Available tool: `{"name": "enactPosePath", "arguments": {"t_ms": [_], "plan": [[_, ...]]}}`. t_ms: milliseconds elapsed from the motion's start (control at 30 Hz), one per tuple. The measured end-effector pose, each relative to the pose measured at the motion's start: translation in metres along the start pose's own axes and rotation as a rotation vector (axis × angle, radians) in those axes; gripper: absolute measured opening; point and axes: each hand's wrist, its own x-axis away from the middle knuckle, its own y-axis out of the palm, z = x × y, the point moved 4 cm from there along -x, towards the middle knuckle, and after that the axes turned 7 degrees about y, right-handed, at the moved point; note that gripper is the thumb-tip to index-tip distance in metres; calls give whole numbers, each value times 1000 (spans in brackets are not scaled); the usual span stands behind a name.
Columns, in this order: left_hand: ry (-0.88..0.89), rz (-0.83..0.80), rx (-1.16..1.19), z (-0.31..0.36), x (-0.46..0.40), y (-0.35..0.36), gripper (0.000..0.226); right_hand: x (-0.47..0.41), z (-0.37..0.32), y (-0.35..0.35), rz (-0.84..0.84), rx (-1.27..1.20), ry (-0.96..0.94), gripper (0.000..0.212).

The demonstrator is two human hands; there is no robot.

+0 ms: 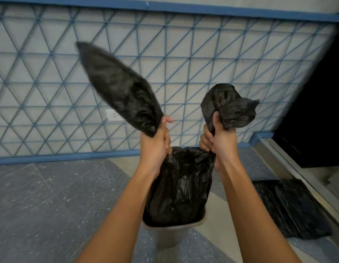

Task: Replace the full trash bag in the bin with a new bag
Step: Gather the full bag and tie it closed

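Hands grip the black trash bag (176, 186) above the grey bin (170, 234): the left hand (155, 141) clenches one top flap, the right hand (220, 141) the other. Bag bottom sits inside the bin. Another black bag (290, 207) lies on the floor (51, 205) right of the bin.

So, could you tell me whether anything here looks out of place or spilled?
No spill shows. One thing stands out: a second black bag lies flat on the floor right of the bin, against the wall.

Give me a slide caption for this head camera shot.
Both hands, left hand and right hand, grip the black trash bag above the bin.
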Motion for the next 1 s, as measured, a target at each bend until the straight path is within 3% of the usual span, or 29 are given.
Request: {"name": "enactPosePath", "arguments": {"t_ms": [100,167,233,300,400,467,533,667,733,867,1000], "plan": [[-17,-27,-324,-14,10,0,24,-3,21,-17,257,353,19,30],[-38,-12,-533,-31,20,-7,21,-5,40,-24,250,590,107,5],[20,-26,-678,-38,27,-12,24,-8,57,-25,176,896,200,29],[192,-78,-780,-36,30,-15,36,-8,66,-18,98,1204,241,42],[423,-262,-953,-27,28,-12,57,0,74,0,-107,1669,136,39],[519,-453,-1067,-21,27,-5,71,10,79,11,-272,1848,37,38],[522,-572,-1081,-17,25,-4,76,19,79,16,-349,1888,-54,33],[422,-677,-1225,-18,19,-15,52,31,62,15,-285,1710,-283,31],[315,-724,-1293,-23,17,-18,46,37,59,10,-243,1708,-402,38],[22,-752,-1227,-30,17,-17,12,54,63,1,-74,1715,-590,46],[-209,-898,-1377,-42,17,-19,23,67,64,0,113,1682,-921,36]]}}
